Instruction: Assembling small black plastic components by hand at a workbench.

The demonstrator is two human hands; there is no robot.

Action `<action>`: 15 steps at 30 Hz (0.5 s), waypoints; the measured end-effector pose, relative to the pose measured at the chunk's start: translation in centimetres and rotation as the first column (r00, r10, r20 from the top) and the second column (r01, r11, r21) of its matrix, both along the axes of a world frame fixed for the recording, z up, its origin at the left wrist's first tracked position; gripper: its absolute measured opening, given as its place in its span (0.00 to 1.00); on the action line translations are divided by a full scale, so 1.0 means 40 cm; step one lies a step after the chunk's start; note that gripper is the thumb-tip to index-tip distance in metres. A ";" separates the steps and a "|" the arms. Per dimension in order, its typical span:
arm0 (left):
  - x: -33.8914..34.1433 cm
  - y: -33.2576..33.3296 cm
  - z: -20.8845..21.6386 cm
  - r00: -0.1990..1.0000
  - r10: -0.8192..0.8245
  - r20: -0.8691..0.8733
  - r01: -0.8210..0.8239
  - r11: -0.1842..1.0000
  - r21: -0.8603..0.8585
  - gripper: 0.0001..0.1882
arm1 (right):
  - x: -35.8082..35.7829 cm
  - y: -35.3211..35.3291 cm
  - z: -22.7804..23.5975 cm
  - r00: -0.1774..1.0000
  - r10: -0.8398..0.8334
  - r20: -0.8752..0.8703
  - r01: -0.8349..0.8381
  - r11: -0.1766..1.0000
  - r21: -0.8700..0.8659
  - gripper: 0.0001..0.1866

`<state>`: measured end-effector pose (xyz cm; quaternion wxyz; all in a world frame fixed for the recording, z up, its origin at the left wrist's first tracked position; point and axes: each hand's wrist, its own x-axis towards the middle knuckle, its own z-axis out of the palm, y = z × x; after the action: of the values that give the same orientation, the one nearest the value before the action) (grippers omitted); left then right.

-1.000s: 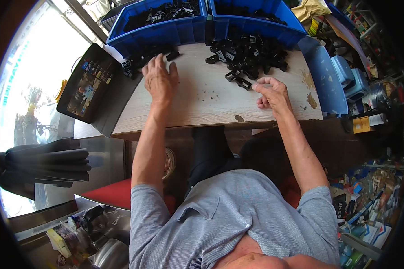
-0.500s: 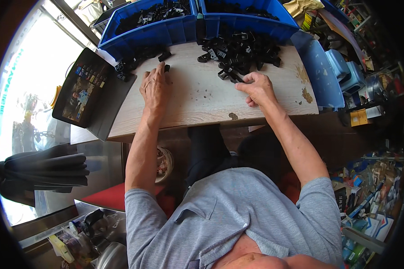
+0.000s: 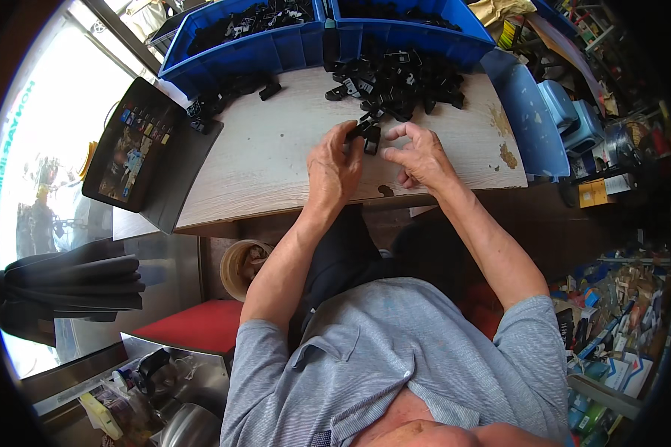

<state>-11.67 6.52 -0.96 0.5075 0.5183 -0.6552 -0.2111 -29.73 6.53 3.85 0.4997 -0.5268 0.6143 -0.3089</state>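
- Tabletop (image 3: 250, 160): pale wood-grain, chipped at right.
- Black parts (image 3: 399, 86): heaped, far side.
- Left hand (image 3: 333, 165): half curled at one black part (image 3: 371, 139) between hands; grip unclear.
- Right hand (image 3: 423, 158): loosely open, empty.
- Blue bins (image 3: 417, 40): two, behind.
- Tablet (image 3: 133, 147): left.

Teal lettering (image 3: 15, 141) runs up the bright window (image 3: 61, 138) on the left. Any labels on the tablet screen (image 3: 133, 153) — also left — are too small to read.

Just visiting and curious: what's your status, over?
Left grip at black part, hold unclear. Right grip open beside it. Pile of black parts crowds just beyond.
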 end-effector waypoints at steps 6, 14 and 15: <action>-0.014 0.004 0.007 0.974 -0.023 0.225 0.062 0.984 -0.168 0.12 | 0.021 -0.022 0.008 0.998 0.062 0.012 -0.061 0.997 -0.055 0.25; -0.018 0.001 0.012 0.957 -0.053 0.286 0.095 0.986 -0.136 0.14 | 0.024 -0.032 0.000 0.995 0.062 -0.073 -0.062 0.998 -0.007 0.21; -0.017 -0.001 0.011 0.958 -0.063 0.279 0.109 0.983 -0.151 0.14 | 0.026 -0.030 -0.001 0.995 0.065 -0.071 -0.065 0.998 -0.007 0.21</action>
<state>-12.34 6.49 -0.51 0.4438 0.4698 -0.7559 -0.1049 -28.67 5.31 3.82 0.4847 -0.5596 0.6127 -0.2765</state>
